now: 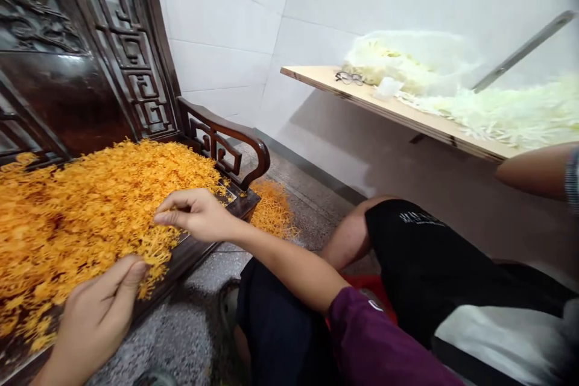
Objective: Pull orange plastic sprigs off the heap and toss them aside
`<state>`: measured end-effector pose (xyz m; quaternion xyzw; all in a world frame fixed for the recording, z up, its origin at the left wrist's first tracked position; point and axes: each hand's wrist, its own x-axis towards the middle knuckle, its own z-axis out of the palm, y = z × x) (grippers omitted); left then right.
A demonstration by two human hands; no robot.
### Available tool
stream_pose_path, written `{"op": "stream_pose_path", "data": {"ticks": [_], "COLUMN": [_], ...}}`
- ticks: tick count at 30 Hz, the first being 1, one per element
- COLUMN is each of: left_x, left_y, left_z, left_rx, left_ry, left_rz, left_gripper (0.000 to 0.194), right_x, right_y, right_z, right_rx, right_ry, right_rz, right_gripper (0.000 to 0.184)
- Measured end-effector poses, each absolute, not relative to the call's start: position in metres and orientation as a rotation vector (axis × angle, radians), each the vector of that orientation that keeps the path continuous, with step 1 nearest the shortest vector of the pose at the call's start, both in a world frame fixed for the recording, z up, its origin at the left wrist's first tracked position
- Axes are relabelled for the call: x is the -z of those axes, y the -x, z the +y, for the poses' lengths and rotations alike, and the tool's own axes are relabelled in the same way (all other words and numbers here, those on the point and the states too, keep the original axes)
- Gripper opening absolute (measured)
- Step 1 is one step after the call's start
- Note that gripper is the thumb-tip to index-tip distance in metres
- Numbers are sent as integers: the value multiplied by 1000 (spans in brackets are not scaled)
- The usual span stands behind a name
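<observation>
A wide heap of orange, branching plastic-looking flower pieces [104,193] covers the seat of a dark carved wooden bench [85,90]. Over the heap's front edge, my left hand [97,307] is closed in a pinch, thumb against forefinger. From its fingertips spreads an orange branching piece [156,253]. My right hand [199,214] is a little higher and to the right, also pinched shut above the heap. Whatever sits between its fingertips is too small or hidden to make out.
Loose orange pieces [274,208] lie on the speckled floor beyond the bench's armrest [226,139]. On the right, a wall shelf [362,93] bears glasses [349,77] and pale strips [511,108]. Another person in black shorts [434,247] sits close at my right.
</observation>
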<state>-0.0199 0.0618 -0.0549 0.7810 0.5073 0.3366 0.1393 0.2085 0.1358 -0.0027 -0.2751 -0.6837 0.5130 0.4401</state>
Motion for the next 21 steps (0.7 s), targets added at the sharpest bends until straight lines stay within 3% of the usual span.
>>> {"op": "stream_pose_path", "data": {"ticks": [5,8,12,15,18,21], "left_x": [30,23,29,39,45,43], "left_y": [15,18,13,13,23,35], "left_z": [63,52,31,38,58,71], "left_rx": [-1270,-1410,-1313,-1278,-1216,-1240], "left_ry": [-2555,-2735,-2726,-2574,-2282,-2017], "left_rz": [1257,961,783,990,1400,1565], "left_gripper": [18,18,21,23,29,34], "right_x": [7,4,-4,-18,-45,-70], "right_y": [-182,-187,-222,-238,-236,-218], "right_z": [139,160,195,185,141,98], "right_rx": [-1376,-1269,-1018,-1282,-1724,-2341], "right_ry": [789,861,1042,908,471,20], "right_rz": [-1496,-1269,-986,-1542,-2168,-2184], "right_gripper": [45,35,24,24,31,32]}}
